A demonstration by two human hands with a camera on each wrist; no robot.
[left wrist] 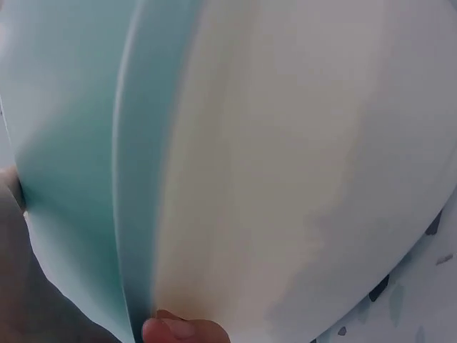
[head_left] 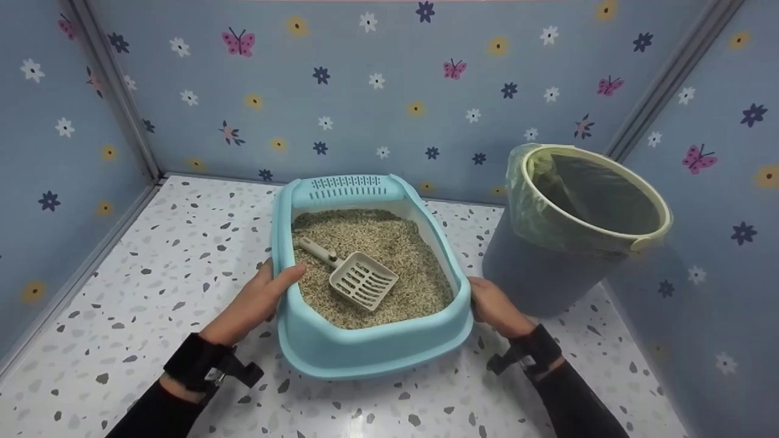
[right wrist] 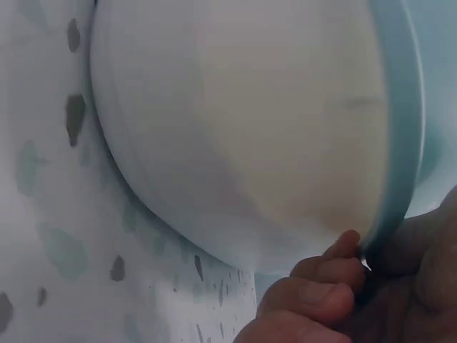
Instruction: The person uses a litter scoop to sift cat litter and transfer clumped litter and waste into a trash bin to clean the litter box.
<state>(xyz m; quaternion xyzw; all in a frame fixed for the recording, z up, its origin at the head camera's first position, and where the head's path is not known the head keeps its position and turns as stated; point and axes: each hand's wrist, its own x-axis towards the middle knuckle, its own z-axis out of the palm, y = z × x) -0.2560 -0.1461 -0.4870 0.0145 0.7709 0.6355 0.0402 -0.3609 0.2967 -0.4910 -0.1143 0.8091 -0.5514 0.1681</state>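
Observation:
A light blue litter tray (head_left: 371,344) with a pale lower body sits on the speckled floor, filled with tan granules (head_left: 414,298). On the granules lies a beige slotted scoop (head_left: 364,281), its handle toward the back left. My left hand (head_left: 258,298) grips the tray's left rim, thumb over the top; a fingertip shows under the rim in the left wrist view. On the right side my right hand (head_left: 496,307) holds the rim, its fingers (right wrist: 321,286) curled beneath the edge.
A grey-blue bin (head_left: 535,267) with a pale rim and a yellowish translucent liner (head_left: 523,207) stands right of the tray. Behind is a blue wall (head_left: 365,121) with flowers and butterflies; similar panels close both sides. The floor (head_left: 176,267) is white with grey specks.

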